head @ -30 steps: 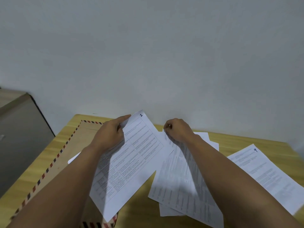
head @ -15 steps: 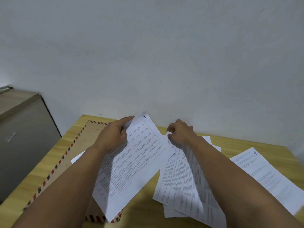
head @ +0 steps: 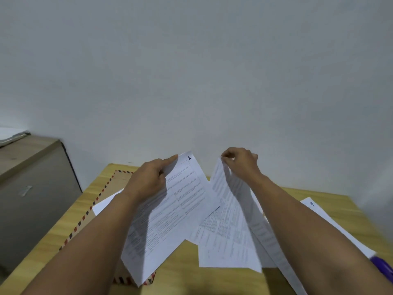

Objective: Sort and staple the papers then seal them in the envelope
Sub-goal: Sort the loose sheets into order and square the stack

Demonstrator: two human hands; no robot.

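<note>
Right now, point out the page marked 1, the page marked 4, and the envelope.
Page 1 (head: 187, 201), head view, middle of its printed face.
Page 4 (head: 312, 206), head view, top corner beside the handwritten number.
Envelope (head: 119, 182), head view, bare brown part near its striped far edge.

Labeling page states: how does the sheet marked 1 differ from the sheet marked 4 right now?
The sheet marked 1 is gripped at its top edge by the left hand and held over the envelope; the sheet marked 4 lies flat on the table, untouched. Sheet 1 shows nearly whole; sheet 4 is mostly hidden behind the right forearm. Both are white printed pages with a handwritten corner number.
</note>
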